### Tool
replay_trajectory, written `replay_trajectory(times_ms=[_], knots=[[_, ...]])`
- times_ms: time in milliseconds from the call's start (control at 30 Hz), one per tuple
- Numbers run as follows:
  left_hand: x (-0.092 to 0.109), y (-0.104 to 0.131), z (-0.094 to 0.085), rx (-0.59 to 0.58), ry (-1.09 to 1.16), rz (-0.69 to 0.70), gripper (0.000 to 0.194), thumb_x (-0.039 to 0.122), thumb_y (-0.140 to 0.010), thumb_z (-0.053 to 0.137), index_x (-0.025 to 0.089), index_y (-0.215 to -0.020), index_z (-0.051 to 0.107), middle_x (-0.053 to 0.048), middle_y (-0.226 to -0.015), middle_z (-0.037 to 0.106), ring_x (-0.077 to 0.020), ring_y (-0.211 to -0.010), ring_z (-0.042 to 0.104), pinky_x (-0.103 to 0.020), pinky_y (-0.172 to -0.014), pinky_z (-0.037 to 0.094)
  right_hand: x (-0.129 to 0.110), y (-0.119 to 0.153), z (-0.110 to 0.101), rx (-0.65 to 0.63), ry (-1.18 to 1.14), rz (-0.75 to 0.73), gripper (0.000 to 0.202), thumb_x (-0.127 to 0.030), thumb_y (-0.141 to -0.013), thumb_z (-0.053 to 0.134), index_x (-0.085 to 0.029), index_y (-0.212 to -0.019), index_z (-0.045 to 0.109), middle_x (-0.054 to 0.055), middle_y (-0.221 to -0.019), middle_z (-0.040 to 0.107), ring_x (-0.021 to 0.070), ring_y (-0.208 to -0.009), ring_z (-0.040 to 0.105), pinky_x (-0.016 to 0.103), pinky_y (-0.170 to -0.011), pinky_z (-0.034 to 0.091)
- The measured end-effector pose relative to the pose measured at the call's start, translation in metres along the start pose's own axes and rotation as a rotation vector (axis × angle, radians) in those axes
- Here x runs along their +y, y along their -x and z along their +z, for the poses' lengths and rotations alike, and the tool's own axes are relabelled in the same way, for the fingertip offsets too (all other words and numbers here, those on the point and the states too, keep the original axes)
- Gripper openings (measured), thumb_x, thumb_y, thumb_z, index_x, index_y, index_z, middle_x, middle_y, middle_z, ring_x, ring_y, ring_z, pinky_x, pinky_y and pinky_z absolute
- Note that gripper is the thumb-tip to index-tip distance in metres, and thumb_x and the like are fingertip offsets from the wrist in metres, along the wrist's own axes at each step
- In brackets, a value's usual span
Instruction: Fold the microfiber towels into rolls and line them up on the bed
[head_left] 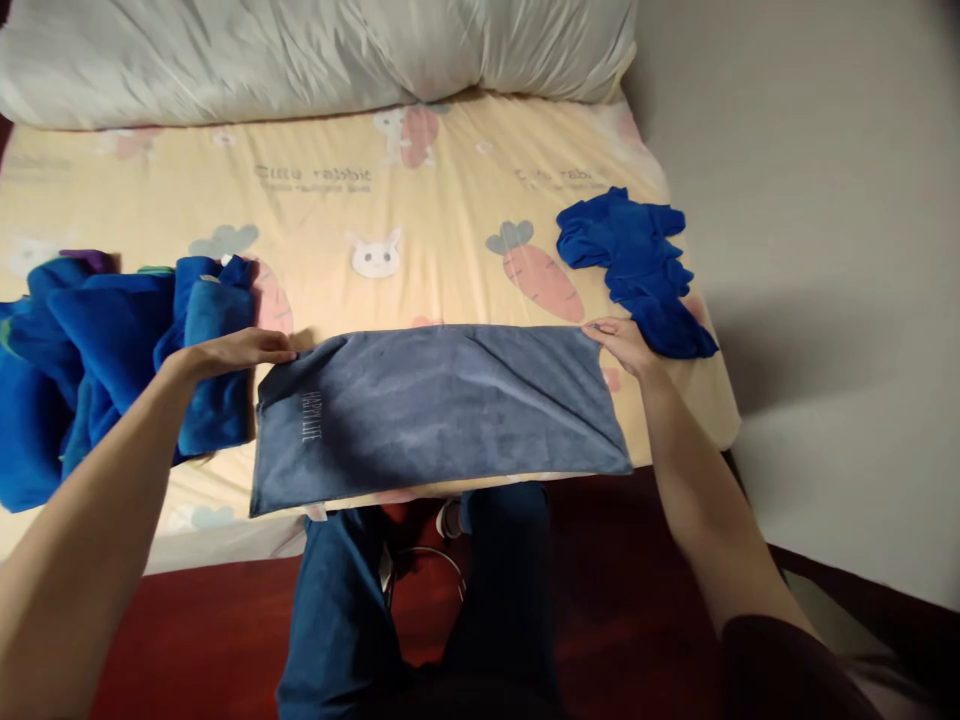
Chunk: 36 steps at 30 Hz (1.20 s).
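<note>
A grey towel [450, 410] with "HAPPY LIFE" lettering near its left end lies spread lengthwise along the bed's near edge. My left hand [244, 348] is closed on its far left corner, which is slightly raised and creased. At the far right corner, my right hand [619, 340] pinches the towel between thumb and fingers. Diagonal folds run across the towel's right part. Just beyond my right hand is a crumpled blue cloth [630, 250]. Beside my left hand is a rolled blue towel [217, 360].
Several blue cloths [105, 340] are heaped on the left of the bed, on a yellow sheet [442, 215] with rabbits and carrots. A pale quilt [315, 55] lies across the far side. The wall [825, 250] stands at the right. My legs are below the near edge.
</note>
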<state>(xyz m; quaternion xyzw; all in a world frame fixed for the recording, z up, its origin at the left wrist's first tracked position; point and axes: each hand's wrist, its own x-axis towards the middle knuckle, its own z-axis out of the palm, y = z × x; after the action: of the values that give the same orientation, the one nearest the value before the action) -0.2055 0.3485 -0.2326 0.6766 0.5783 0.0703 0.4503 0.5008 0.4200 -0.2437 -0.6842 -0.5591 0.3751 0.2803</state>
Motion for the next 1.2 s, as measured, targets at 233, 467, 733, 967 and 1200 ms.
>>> replay_trajectory(times_ms=[233,467,733,967,1200], knots=[[-0.012,-0.007,0.005,0.616,-0.131,-0.158,0.044,0.06,-0.078,0.073,0.017,-0.086,0.069,-0.002,-0.077,0.073,-0.0202,-0.081,0.065,-0.034,-0.091,0.053,0.016,-0.024,0.003,0.309,0.186,-0.109,0.019,-0.037,-0.078,0.078,-0.019,-0.081,0.076,0.011,-0.092,0.079,0.0295,-0.092,0.075,0.043,-0.088,0.061],[0.032,-0.005,0.066,0.903,-0.213,-0.18,0.034,0.034,-0.094,0.055,0.011,-0.111,0.073,-0.015,-0.132,0.068,-0.0354,-0.127,0.058,-0.055,-0.113,0.039,0.004,-0.022,0.038,0.391,0.524,-0.086,0.028,-0.03,-0.093,0.061,-0.012,-0.108,0.076,0.019,-0.118,0.074,0.0367,-0.121,0.063,0.055,-0.106,0.047],[0.095,0.001,0.159,0.706,-0.328,-0.026,0.066,0.058,-0.097,0.05,0.028,-0.156,0.046,-0.008,-0.172,0.02,-0.0431,-0.159,0.003,-0.069,-0.125,-0.002,-0.057,0.087,0.175,-0.1,0.666,-0.638,0.066,-0.052,-0.104,0.039,-0.042,-0.165,0.017,-0.01,-0.17,0.026,0.0315,-0.161,0.008,0.062,-0.129,0.004],[0.065,-0.001,0.142,0.758,-0.402,-0.154,0.072,0.063,-0.1,0.037,0.022,-0.159,0.04,-0.011,-0.172,0.019,-0.0391,-0.159,0.011,-0.059,-0.128,0.01,-0.017,0.068,0.132,-0.038,0.554,-0.379,0.065,-0.053,-0.105,0.035,-0.03,-0.165,0.026,-0.004,-0.173,0.017,0.0304,-0.161,0.011,0.06,-0.13,0.002],[0.059,-0.003,0.134,0.782,-0.38,-0.133,0.072,0.064,-0.098,0.045,0.023,-0.158,0.043,-0.008,-0.172,0.02,-0.0403,-0.158,0.009,-0.06,-0.127,0.009,0.029,0.021,0.068,0.104,0.67,-0.211,0.066,-0.048,-0.106,0.031,-0.018,-0.164,0.027,0.007,-0.173,0.019,0.0288,-0.161,0.013,0.058,-0.13,0.008]])
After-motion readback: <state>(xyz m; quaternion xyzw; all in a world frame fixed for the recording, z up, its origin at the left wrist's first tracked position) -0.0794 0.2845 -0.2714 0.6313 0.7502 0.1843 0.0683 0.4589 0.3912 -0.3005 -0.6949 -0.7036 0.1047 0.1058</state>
